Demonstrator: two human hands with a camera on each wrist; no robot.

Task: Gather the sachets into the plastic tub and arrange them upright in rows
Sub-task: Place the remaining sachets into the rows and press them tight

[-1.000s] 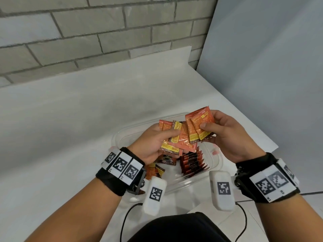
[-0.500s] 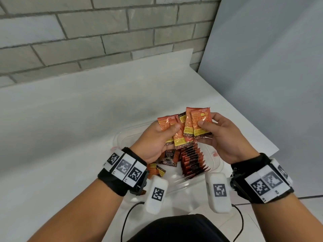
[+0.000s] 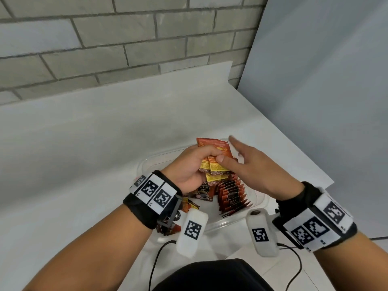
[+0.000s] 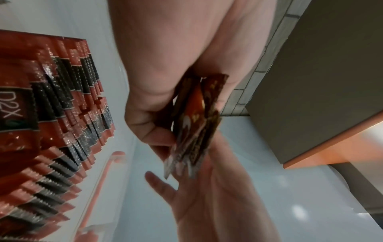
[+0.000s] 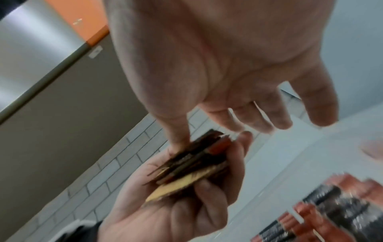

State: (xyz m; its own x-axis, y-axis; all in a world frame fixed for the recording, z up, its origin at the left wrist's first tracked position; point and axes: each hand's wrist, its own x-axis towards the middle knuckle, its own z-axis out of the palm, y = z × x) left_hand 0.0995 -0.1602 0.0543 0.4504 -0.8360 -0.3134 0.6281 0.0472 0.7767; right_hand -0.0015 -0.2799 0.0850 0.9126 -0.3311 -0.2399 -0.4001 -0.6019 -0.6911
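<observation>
My left hand (image 3: 195,164) grips a bundle of orange sachets (image 3: 214,158) above the clear plastic tub (image 3: 147,164). My right hand (image 3: 249,166) is beside it with fingers stretched out, and only its thumb touches the bundle's face. In the right wrist view the bundle (image 5: 192,165) lies in the left palm, the right thumb on its edge. A row of dark red and black sachets (image 3: 231,196) stands upright in the tub, also seen in the left wrist view (image 4: 62,114). One black sachet (image 3: 203,191) leans beside the row.
The tub sits on a white counter (image 3: 84,154) against a grey brick wall. A white panel (image 3: 315,91) bounds the counter on the right. A few loose sachets (image 3: 190,204) lie in the tub under my left wrist. Black cables hang below the wrist cameras.
The fanned sachets have been drawn together into one bundle in my left hand. My right hand has let go of its pinch and straightened its fingers.
</observation>
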